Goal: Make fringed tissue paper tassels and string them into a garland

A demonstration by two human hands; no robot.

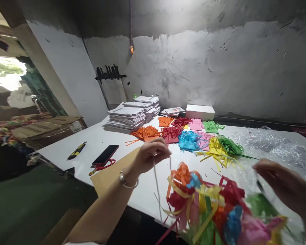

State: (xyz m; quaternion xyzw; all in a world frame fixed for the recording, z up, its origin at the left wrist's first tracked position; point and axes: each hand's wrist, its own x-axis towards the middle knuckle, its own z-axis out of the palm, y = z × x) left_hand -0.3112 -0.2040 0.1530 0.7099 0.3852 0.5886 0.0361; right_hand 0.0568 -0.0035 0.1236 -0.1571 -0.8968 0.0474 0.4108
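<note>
Currently, the left hand [151, 154] is almost closed, the thumb and the first fingers pinched together on a pale string [156, 182], which hangs down beside the bunch of coloured tassels [206, 194]. The right hand [280, 178] is blurred; its fingers appear bent, but how far it is open I cannot tell, and also not whether the small dark thing [259, 185] at its fingers is held.

Between these two hands, and lower toward the body, lies the bunch, at the near side of the white table [132, 149]. Its visible long axis goes slantwise: the orange end is at the left and farther from the body, and the pink and yellow part is at the right and nearer. The lower part is cut by the view. So the left hand is just beside and a little above the orange end, while the right hand is over the opposite side. For the orange end, the left hand is clearly the nearer one.

Farther out, behind the bunch, are flat fringed pieces, among them blue ones [189, 140] and yellow ones [215, 148]. To its right and behind is clear plastic [275, 143]. To its left, well apart, lie a phone [105, 155] and a yellow and black cutter [77, 150].
</note>
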